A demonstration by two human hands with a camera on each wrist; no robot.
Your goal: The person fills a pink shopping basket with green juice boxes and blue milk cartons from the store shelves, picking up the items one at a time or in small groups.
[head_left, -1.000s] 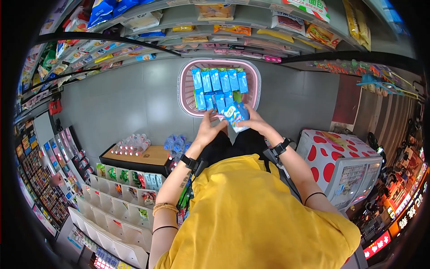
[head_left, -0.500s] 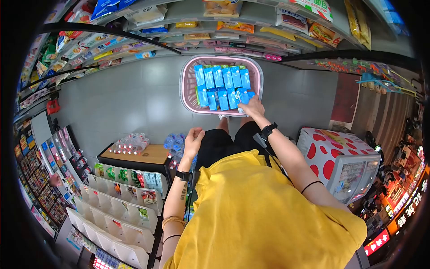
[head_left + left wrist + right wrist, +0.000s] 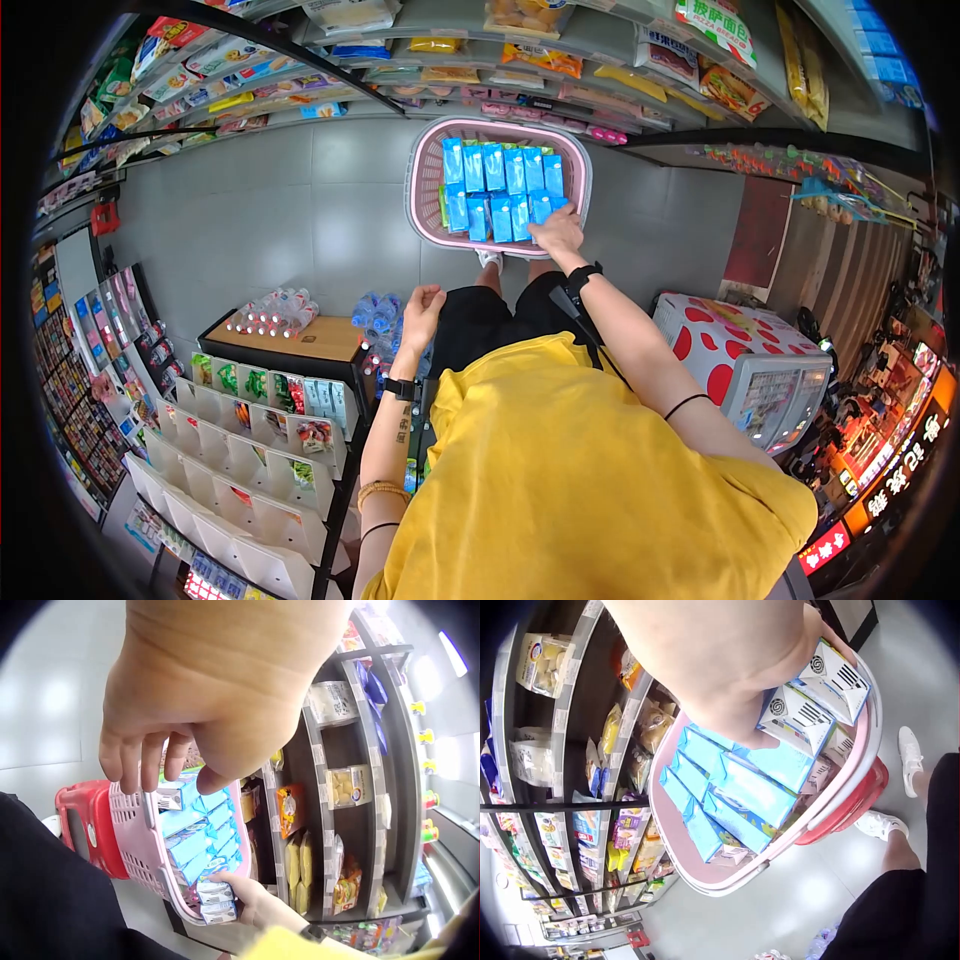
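Observation:
A pink laundry-style basket [image 3: 418, 200] stands on the floor ahead, filled with two rows of blue drink cartons [image 3: 515, 168]. At its near right corner my right hand [image 3: 560, 232] reaches over the rim. In the right wrist view, the thumb and fingers grip a pair of cartons [image 3: 799, 712] with barcoded ends facing up; the same pair of cartons [image 3: 217, 901] shows beside the right hand [image 3: 251, 898] in the left wrist view. My left hand [image 3: 422, 315] hangs away from the basket by the left thigh, fingers loosely bent and holding nothing.
Snack shelves [image 3: 440, 70] run along behind the basket. A red stool-like object [image 3: 94, 829] is close to the basket. Bottles [image 3: 275, 312] on a wooden-topped stand and white display bins [image 3: 240, 440] are at left; a dotted freezer [image 3: 745, 350] is at right.
Both hands were on a blue carton pack at the basket's near edge. The left hand let go and drew back left; the right hand moved the pack into the near right corner.

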